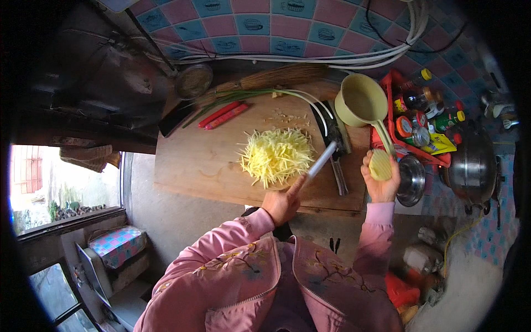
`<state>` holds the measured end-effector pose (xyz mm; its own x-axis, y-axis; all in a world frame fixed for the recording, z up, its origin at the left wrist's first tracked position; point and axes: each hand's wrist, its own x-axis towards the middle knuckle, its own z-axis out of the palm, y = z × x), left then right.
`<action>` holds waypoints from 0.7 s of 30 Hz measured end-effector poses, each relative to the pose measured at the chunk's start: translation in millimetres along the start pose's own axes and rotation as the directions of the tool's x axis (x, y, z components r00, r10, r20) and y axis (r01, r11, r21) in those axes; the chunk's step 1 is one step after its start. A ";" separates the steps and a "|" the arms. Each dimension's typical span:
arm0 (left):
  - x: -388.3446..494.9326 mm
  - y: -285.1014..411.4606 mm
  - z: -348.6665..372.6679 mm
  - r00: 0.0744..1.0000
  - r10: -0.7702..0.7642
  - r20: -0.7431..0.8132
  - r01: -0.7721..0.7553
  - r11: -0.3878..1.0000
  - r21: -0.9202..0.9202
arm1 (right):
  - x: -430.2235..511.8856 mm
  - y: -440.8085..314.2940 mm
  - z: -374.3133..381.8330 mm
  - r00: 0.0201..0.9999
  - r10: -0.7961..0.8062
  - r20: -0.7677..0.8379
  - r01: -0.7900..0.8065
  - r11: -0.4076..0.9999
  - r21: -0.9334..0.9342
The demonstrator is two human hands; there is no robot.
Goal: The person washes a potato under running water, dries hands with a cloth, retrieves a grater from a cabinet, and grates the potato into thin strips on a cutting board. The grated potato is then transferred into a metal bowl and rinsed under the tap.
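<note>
My left hand (284, 203) grips a pale, narrow tool (321, 161) at the near edge of the wooden board (199, 166). It is blurred and seen nearly edge-on, so its kind is unclear. Just beyond this hand lies a heap of pale yellow shreds (278, 155), probably potato. On the right, my right hand (381, 193) holds a pale yellow piece of vegetable with a ridged face (380, 165), just in front of the handle of a pale green dipper (361, 99). Between my hands, a knife with a dark blade and metal handle (339, 176) rests on the board.
Scallions (244, 96) and two red-wrapped sticks (224, 115) lie at the back left, near a straw broom (274, 76) and a bowl (193, 81). Rightward are a red basket (388, 89) of bottles and jars, a steel bowl (410, 182) and a metal pot (473, 162).
</note>
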<state>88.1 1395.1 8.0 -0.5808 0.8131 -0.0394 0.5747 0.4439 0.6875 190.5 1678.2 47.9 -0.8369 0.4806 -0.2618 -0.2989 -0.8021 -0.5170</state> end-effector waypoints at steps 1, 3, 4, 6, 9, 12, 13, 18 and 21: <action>0.5 -10.2 3.6 0.999 0.002 -0.045 -0.001 1.000 0.024 | -7.0 0.5 -4.5 1.000 0.020 -0.023 -0.020 1.000 0.010; 4.3 -33.6 1.6 0.993 -0.030 -0.113 0.036 0.998 0.049 | -12.9 5.6 -14.3 0.994 0.066 -0.082 -0.060 0.996 0.066; 2.6 -34.6 -4.7 0.988 -0.074 -0.134 0.080 0.996 0.044 | -16.2 9.5 -20.1 0.988 0.092 -0.121 -0.080 0.992 0.100; -1.7 -41.6 -11.0 0.976 -0.090 -0.199 0.093 0.996 0.007 | -19.3 17.6 -23.1 0.977 0.140 -0.163 -0.124 0.987 0.106; -6.1 -53.5 -22.7 0.949 -0.236 -0.209 0.226 0.972 -0.071 | -16.9 32.6 -11.9 0.964 0.222 -0.146 -0.208 0.972 0.105; -12.6 -69.1 -38.7 0.900 -0.378 -0.216 0.348 0.923 -0.166 | -10.9 56.2 8.3 0.930 0.295 -0.219 -0.303 0.953 -0.004; -11.3 -71.4 -45.5 0.897 -0.385 -0.218 0.346 0.918 -0.195 | -9.4 63.0 18.1 0.921 0.311 -0.234 -0.331 0.942 -0.052; -7.2 -59.0 -68.3 0.874 -0.471 0.115 0.293 0.324 -0.900 | 0.8 94.3 53.8 0.945 0.274 -0.178 -0.315 0.908 -0.277; 5.5 -32.6 -59.3 0.842 -0.466 0.271 0.333 0.054 -0.941 | 2.5 90.4 92.6 0.963 0.226 -0.149 -0.270 0.786 -0.556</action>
<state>32.0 1362.7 28.3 -0.6008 0.5801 -0.5500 -0.7050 -0.0601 0.7066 118.9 1574.1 76.0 -0.8051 0.3342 -0.4901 0.2460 -0.5638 -0.7884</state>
